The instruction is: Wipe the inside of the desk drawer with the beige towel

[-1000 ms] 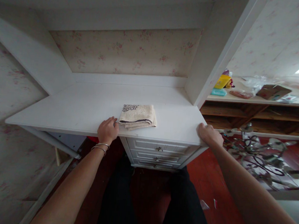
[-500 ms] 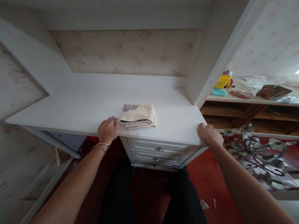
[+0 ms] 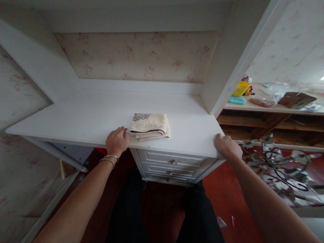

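Observation:
A white desk point(image 3: 96, 109) with a hutch stands in front of me. My left hand point(image 3: 117, 140) rests at its front edge, fingers curled on the top and the wrist below the rim; a metal bangle is on that wrist. Just right of those fingers lies a folded beige towel point(image 3: 149, 125) with a dark pattern at one corner. At the desk's right front corner, my right hand point(image 3: 227, 145) is closed around the edge, its lower fingers hidden. Beneath the top, a drawer unit point(image 3: 172, 168) with small knobs sits between my legs.
To the right, a low wooden shelf point(image 3: 243, 121) carries a yellow container point(image 3: 241, 89), a cardboard box point(image 3: 297, 100) and plastic bags. A chandelier point(image 3: 283, 169) with curved arms lies near the red floor point(image 3: 215, 192). Floral wallpaper point(image 3: 9, 125) covers the left wall.

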### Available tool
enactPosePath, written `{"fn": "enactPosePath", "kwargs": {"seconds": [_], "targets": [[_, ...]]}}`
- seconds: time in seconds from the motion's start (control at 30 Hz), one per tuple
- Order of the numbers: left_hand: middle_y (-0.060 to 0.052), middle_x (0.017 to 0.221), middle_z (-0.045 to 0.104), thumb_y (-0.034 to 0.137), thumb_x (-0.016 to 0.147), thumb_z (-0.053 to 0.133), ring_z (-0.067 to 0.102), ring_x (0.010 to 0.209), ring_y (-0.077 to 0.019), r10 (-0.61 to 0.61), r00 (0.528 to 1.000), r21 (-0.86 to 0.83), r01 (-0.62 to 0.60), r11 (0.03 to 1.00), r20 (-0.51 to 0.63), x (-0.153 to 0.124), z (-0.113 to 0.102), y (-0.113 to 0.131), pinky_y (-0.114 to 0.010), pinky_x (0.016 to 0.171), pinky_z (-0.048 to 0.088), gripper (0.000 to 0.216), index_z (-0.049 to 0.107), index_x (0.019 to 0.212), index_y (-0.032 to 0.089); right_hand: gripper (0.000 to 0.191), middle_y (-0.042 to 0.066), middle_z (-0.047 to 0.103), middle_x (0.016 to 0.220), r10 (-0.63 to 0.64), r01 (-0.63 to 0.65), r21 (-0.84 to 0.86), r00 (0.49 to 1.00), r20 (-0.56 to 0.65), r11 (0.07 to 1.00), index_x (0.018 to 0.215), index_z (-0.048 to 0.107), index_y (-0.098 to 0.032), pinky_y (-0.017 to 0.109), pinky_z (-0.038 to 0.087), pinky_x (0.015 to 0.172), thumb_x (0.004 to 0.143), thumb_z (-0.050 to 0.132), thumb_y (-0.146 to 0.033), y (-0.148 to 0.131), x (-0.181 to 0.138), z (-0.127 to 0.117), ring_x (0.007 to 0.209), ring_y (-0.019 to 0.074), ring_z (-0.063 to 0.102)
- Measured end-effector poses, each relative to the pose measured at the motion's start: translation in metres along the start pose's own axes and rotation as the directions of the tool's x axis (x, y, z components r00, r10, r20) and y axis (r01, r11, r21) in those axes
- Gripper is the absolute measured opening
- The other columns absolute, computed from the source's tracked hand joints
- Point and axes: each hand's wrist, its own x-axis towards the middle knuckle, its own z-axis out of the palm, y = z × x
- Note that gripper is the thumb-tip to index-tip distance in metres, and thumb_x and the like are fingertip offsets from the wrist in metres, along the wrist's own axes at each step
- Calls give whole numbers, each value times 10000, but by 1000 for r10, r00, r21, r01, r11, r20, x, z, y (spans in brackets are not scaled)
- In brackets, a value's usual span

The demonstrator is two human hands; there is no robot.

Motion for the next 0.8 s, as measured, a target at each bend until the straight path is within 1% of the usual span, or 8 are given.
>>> {"fn": "enactPosePath", "kwargs": {"seconds": [0.3,0.6,0.8], "targets": [[-93,1280,657,241,901,411,583,1209,-239,-11,1000,-15,11,1000,-11,-1,1,0,-360,1075,387,397,712,1144,153,676,300,638,1170,5,-5,-14,1000,0,1000,1265,621,-63,533,496,888,929,273,-536,1,1,0,1145,412,598],[-89,1296,647,244,903,409,574,1222,-236,-16,1000,-24,16,1000,-4,-1,1,0,-361,1082,378,396,706,1152,164,687,319,633,1159,5,-5,-3,1000,-9,1000,1268,613,-52,547,494,871,923,270,-537,1,1,1,1145,424,592],[-84,1284,655,240,903,406,584,1210,-230,1,1000,1,-1,1000,-7,-1,2,-1,-358,1075,390,394,707,1146,166,695,311,624,1194,16,-16,2,1000,9,1000,1277,608,-44,544,480,905,929,266,-539,0,2,1,1175,431,576]]}}
